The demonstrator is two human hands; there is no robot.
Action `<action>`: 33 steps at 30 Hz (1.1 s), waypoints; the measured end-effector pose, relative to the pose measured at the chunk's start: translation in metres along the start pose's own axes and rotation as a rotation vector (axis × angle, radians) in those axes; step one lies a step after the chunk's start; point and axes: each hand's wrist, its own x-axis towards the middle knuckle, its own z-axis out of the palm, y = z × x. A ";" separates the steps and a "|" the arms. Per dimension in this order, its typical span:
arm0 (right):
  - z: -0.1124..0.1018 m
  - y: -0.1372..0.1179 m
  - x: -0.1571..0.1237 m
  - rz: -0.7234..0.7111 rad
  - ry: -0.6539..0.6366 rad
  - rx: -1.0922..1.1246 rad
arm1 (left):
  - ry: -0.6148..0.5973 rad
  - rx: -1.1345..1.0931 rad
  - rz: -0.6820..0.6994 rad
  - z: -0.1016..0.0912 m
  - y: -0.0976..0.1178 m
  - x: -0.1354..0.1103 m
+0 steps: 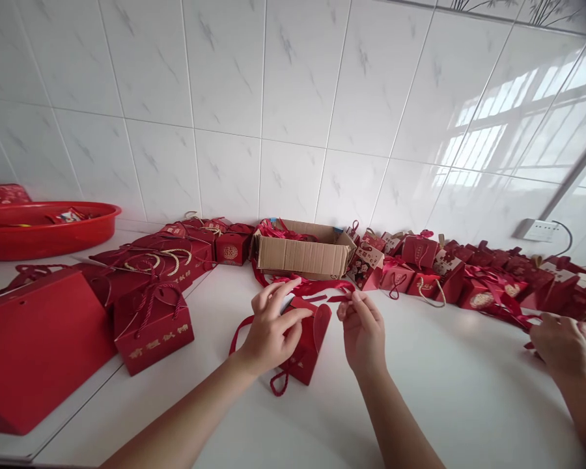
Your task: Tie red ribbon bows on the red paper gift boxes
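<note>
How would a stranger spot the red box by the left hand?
Find the open cardboard box near the tiled wall. The red box sits before it on the white counter. Unlike the other red boxes, it's partly hidden by the left hand.

Forearms (195,405) angled inward; left hand (275,326) loosely spread, fingers bent; right hand (364,329) pinched at fingertips.

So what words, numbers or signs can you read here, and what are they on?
"前程似锦": gold, on the corded red box at left.
Unreadable, partly behind the left hand: gold characters on the middle box.
Too small or blurred: lettering on the boxes along the wall.
</note>
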 end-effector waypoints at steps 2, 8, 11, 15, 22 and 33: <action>0.000 0.000 0.000 0.057 -0.004 -0.026 | -0.024 -0.003 -0.046 0.000 0.003 0.000; 0.001 0.005 -0.002 0.097 -0.032 -0.158 | -0.051 0.020 -0.085 -0.001 0.006 0.000; 0.002 0.007 -0.003 0.081 -0.047 -0.254 | -0.066 0.049 -0.090 -0.001 0.007 0.001; 0.004 0.008 -0.006 0.011 -0.117 -0.374 | -0.070 0.046 -0.105 -0.001 0.008 0.001; 0.005 0.011 -0.009 -0.014 -0.196 -0.428 | -0.058 0.031 -0.156 0.002 0.008 0.001; 0.005 0.012 -0.010 -0.053 -0.253 -0.511 | -0.071 0.007 -0.208 0.003 0.007 0.001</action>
